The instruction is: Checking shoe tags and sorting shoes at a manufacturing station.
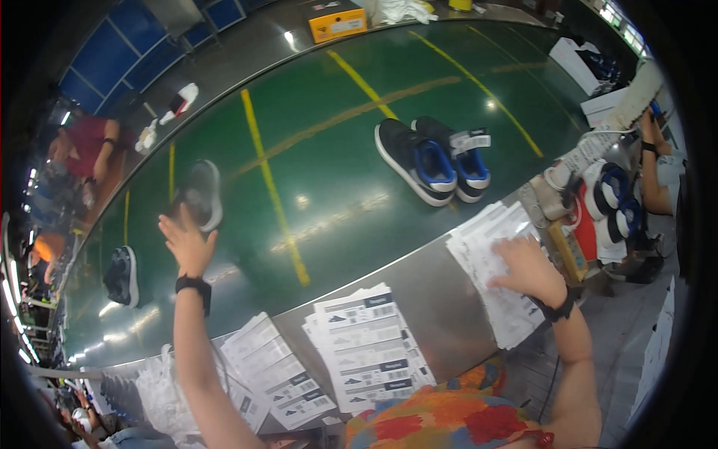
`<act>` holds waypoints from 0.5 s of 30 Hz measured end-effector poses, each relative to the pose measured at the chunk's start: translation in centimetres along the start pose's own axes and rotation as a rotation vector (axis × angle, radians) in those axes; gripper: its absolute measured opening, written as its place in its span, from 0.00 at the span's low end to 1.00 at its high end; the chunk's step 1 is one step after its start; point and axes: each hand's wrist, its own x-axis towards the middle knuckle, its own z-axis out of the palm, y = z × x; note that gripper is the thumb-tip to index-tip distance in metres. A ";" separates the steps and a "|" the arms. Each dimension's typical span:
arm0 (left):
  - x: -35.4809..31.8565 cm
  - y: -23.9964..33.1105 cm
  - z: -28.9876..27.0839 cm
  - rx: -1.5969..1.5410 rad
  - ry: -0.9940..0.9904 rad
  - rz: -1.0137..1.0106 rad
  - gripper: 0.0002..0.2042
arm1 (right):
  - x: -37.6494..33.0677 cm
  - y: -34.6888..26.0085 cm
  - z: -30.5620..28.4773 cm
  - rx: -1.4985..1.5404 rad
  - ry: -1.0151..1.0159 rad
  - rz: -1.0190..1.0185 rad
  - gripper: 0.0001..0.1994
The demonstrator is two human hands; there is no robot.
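Pick-up step, as judged: left hand [187,241] reaches, fingers spread, touching a grey shoe [202,194] on the left of the green belt [329,187], not yet gripped; closing round it comes next; right hand [527,268] lies flat, open, on sheets [493,277] at the near steel edge [434,299]; belt open around, shoe pair [434,159] well right.

Conveyor belt [336,187]: dark green, glossy, crossed by yellow painted lines. Pair of low sneakers [434,159] mid-belt: black uppers, blue linings, white soles, white tag with dark print. Single shoe [202,193] under the left hand [187,241]: grey-black, white sole. Steel counter [441,299] along the belt's near edge: grey metal. Label sheets [370,348]: white with black blocks. Both wrists: black bands. Cardboard box [338,24] beyond the far edge: orange-yellow.
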 end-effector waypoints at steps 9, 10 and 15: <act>6.3 1.1 0.3 -0.131 -0.379 -0.299 0.35 | -1.9 -0.8 4.7 0.052 0.205 0.132 0.43; 6.1 1.0 0.2 -0.171 -0.376 -0.305 0.36 | -2.0 -0.7 4.8 0.091 0.218 0.136 0.43; 3.6 0.5 -3.6 -0.875 -0.724 -0.294 0.12 | -2.3 -1.0 4.8 0.112 0.291 0.113 0.39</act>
